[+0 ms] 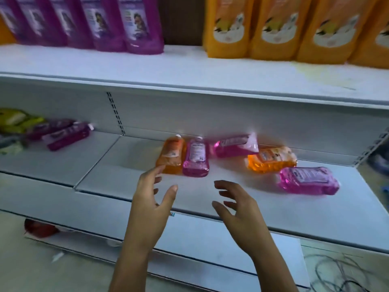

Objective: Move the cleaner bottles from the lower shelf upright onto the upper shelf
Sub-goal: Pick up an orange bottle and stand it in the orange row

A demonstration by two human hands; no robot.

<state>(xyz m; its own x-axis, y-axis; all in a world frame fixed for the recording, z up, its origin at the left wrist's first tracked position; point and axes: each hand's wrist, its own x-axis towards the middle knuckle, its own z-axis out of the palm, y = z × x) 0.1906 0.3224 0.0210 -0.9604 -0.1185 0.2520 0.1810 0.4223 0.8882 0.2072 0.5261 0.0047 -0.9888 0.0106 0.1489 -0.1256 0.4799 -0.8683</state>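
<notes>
Bottles [227,160], pink and orange liquid inside, lie flat on the lower shelf [210,194]; left hand [150,204] and right hand [237,209] hover released, empty.

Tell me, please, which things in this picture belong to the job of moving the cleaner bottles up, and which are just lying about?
Job:
orange bottles lying on the lower shelf
pink bottles lying beside them
upper shelf
left hand and right hand, both empty

Lying about:
purple bottles
purple pouches
orange pouches
cables

Shop, white shelving [189,81], rows of pouches [280,28]
</notes>
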